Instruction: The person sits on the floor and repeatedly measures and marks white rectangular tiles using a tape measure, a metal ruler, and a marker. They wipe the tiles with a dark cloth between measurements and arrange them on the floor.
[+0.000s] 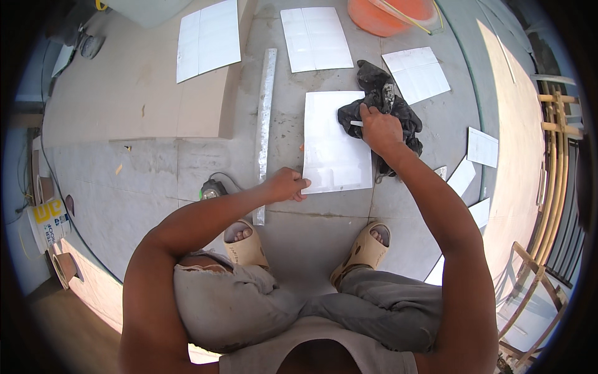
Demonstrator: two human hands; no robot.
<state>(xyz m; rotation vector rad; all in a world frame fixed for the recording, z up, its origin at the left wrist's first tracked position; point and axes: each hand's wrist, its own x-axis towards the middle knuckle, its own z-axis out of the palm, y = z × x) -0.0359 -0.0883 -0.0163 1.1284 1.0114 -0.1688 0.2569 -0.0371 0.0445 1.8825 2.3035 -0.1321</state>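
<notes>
In front of me a white rectangular tile or panel (336,149) lies on the grey floor. My left hand (288,185) is closed at its lower left corner, thumb on top and fingers at the edge. My right hand (381,129) is closed over the tile's upper right side, beside a crumpled black plastic bag or cloth (408,118). A short white pen-like thing (356,123) sticks out to the left from under its fingers. The black bundle partly covers the tile's right edge. A small grey object (389,96) lies on the bundle.
Other white panels (316,38) lie around, one on a beige raised slab (187,112). A long metal bar (266,112) lies left of the tile. A power tool (213,189) is near my left forearm. An orange bucket (392,15) stands at the back, a wooden frame (529,299) at right.
</notes>
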